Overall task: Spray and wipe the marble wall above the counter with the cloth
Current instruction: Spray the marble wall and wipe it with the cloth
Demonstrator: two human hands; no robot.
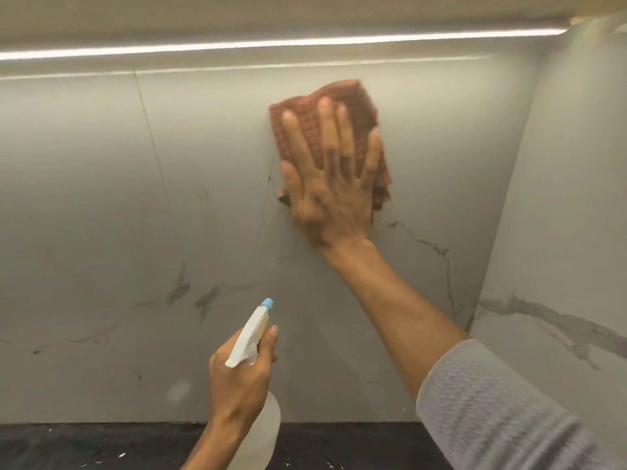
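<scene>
Grey veined marble wall (210, 198): right hand (330, 184) presses folded reddish-brown cloth (325, 106) flat, upper centre; left hand (237, 378) grips translucent spray bottle (252, 334). Wiping underway; lower wall likely remains.

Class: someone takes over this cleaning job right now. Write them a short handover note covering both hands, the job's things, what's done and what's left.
Right hand: flat, fingers spread, pressing the cloth on the marble wall, high up below the light strip.
Left hand: grips the spray bottle, nozzle aimed at the wall, above the dark counter.
Done: cloth is on the wall; how much is wiped cannot be told.
To do: probably spray and wipe the rest of the wall.
</scene>
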